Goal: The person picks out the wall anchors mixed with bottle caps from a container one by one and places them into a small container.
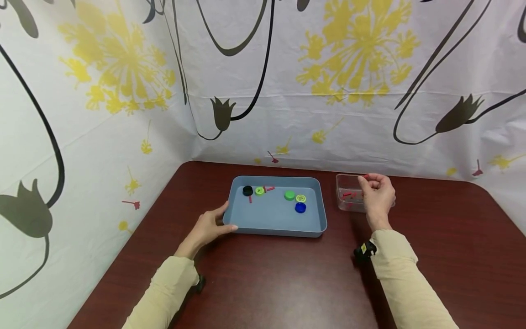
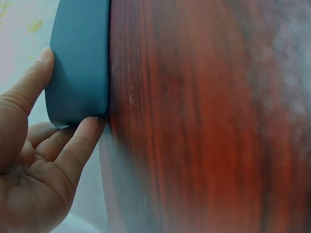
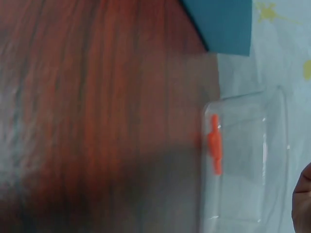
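My left hand [image 1: 209, 226] holds the near left corner of a blue-grey tray [image 1: 271, 230]; the left wrist view shows thumb and fingers either side of that tray corner [image 2: 80, 82]. In the tray lie a black cap [image 1: 247, 190], a yellow-green cap [image 1: 260, 191], a green cap [image 1: 289, 195], a yellow ring-like cap [image 1: 301, 198], a blue cap [image 1: 300, 208] and a few small red sticks [image 1: 250, 199]. Above the clear plastic box [image 1: 343, 204], my right hand [image 1: 378, 194] pinches a small red stick [image 1: 365, 176], partly hidden by the fingers. More red pieces [image 3: 215, 145] lie in the box.
Both the tray and the box stand toward the back of a dark red-brown wooden table [image 1: 279, 283]. White cloth [image 1: 255, 141] with yellow and grey flower prints hangs behind the table and along its left side.
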The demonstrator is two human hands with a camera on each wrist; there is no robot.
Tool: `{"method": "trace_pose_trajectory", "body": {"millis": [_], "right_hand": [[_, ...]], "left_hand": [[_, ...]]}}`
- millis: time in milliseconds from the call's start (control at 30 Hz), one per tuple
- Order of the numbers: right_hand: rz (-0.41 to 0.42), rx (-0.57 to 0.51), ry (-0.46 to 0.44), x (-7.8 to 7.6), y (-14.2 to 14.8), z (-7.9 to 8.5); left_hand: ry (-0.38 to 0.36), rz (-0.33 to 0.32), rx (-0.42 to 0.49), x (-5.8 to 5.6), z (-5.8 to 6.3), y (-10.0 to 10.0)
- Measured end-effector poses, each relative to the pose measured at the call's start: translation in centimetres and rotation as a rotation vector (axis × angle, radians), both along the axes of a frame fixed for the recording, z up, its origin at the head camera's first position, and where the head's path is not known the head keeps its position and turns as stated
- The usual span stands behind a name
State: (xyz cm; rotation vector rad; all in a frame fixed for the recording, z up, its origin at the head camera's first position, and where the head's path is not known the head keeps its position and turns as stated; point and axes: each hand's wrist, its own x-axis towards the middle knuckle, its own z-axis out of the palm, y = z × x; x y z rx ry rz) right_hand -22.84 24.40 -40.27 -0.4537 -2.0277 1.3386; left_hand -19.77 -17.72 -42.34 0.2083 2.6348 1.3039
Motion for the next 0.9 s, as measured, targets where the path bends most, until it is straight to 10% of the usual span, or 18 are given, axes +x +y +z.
{"method": "trace_pose_trajectory", "body": {"millis": [900], "right_hand": [[-0.044,0.006,-0.02,-0.22,0.61,-0.78]], "left_hand": [[0.0,0.002,0.009,-0.12,-0.18,0.03]]}}
